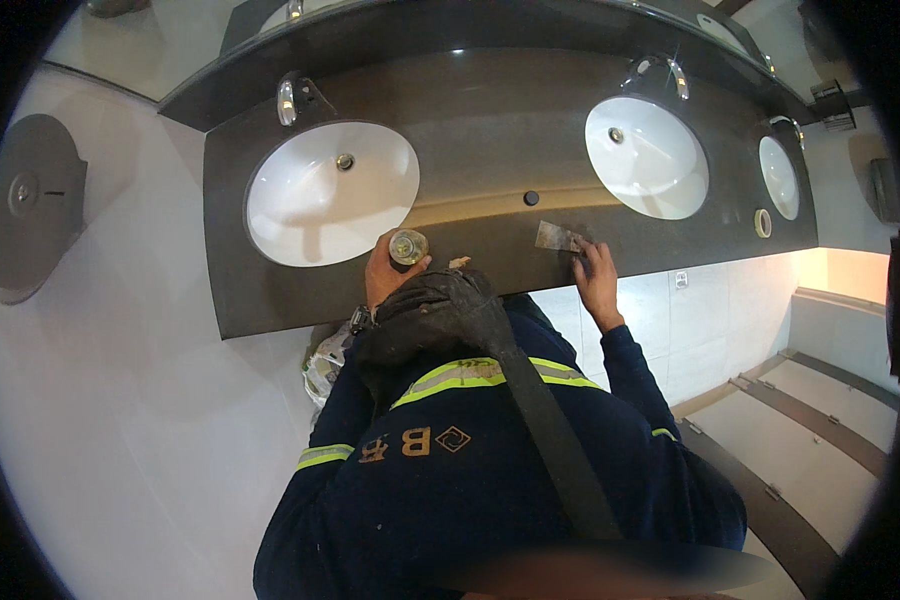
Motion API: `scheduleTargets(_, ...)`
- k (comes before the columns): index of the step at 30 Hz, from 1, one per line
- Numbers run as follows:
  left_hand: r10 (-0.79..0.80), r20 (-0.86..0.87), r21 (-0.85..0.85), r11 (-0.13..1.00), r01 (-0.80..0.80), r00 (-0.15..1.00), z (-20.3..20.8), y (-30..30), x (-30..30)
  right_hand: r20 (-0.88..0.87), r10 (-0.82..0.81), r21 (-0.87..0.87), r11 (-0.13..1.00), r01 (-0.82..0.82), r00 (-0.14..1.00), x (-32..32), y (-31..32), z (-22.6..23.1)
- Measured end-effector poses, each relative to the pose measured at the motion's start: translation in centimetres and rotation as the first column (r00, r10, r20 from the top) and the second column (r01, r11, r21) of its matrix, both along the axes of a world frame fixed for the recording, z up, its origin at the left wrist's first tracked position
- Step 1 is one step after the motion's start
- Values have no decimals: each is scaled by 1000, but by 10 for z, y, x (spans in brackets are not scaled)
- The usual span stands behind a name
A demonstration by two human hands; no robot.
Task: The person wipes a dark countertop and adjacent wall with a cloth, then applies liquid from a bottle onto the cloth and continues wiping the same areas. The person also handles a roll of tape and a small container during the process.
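Observation:
My left hand (381, 274) is wrapped around a small clear glass jar (408, 247) at the front of the dark counter, close to the left sink. The jar has something yellowish in it that I cannot make out. Farther right, my right hand (597, 280) pinches one end of a flat, stained grey scraper blade (556, 237), which lies low over the counter top. Any handle is hidden by the fingers. A small tan scrap (459, 262) rests between the two hands, nearer the jar.
The dark counter (500, 120) holds a left sink (300, 215), a middle sink (660, 180) and a right sink (779, 178). A black round cap (531, 198) sits behind the blade. A tape roll (763, 223) lies at right. Below the counter's left front is a plastic bag (324, 368).

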State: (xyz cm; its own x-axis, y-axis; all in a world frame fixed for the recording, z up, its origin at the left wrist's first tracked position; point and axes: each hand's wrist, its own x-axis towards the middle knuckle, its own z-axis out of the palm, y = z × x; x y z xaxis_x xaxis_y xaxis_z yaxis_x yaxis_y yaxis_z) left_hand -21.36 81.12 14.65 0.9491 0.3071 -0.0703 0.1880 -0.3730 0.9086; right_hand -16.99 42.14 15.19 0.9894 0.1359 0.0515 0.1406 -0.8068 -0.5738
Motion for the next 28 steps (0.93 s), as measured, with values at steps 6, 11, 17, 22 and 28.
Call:
scheduleTargets(6,-29,-11,35,999,30,1000,-35,1,-5,-214,7,35,999,0,977,-76,-41,21)
scheduleTargets(11,-38,21,30,999,38,999,-58,-15,-9,-373,-214,-63,977,206,903,-163,-100,11)
scheduleTargets(17,-63,36,74,995,60,997,-51,-46,-5,-484,-303,-113,952,284,821,-277,-190,-43)
scheduleTargets(22,27,73,69,997,-32,997,-29,-67,-62,-528,-405,-104,903,416,746,-353,-278,-89)
scheduleTargets(28,280,71,372,883,-286,957,-34,-95,-154,-645,-466,-51,817,574,606,-432,-399,-150)
